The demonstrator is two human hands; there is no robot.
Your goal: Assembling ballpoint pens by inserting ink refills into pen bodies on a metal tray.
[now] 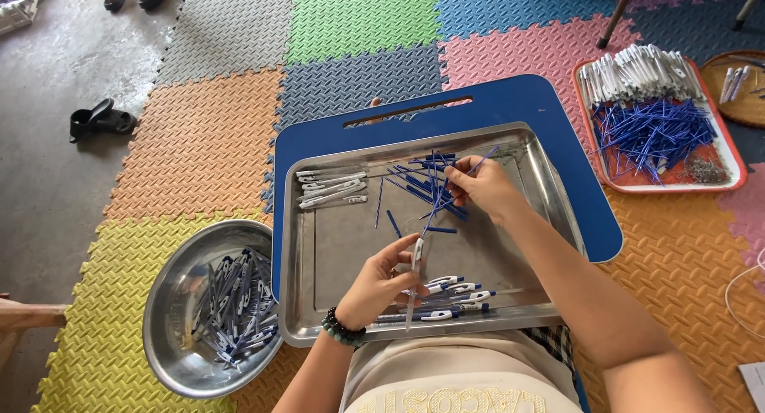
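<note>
Low centre of frame: left hand (pixel 381 281), beaded bracelet at the wrist, pinches a clear pen barrel (pixel 415 279) upright over the steel tray (pixel 319 301). Right hand (pixel 482 188), mid-frame, grasps a thin blue refill (pixel 437 210) by its upper end, its lower tip angled down towards the barrel's top; tip and barrel look close, contact unclear. Just right of the left hand, along the tray's near edge, a short row of finished pens (pixel 456 295) lies flat. Upper left of the tray: a few empty barrels (pixel 331 188). Upper centre: loose refills (pixel 418 178), scattered. Lower left, a round steel bowl (pixel 171 317) holds many finished pens. Upper right, a red tray (pixel 729 154) carries a large stock of barrels and refills. Judgement: well along, much stock remaining.
</note>
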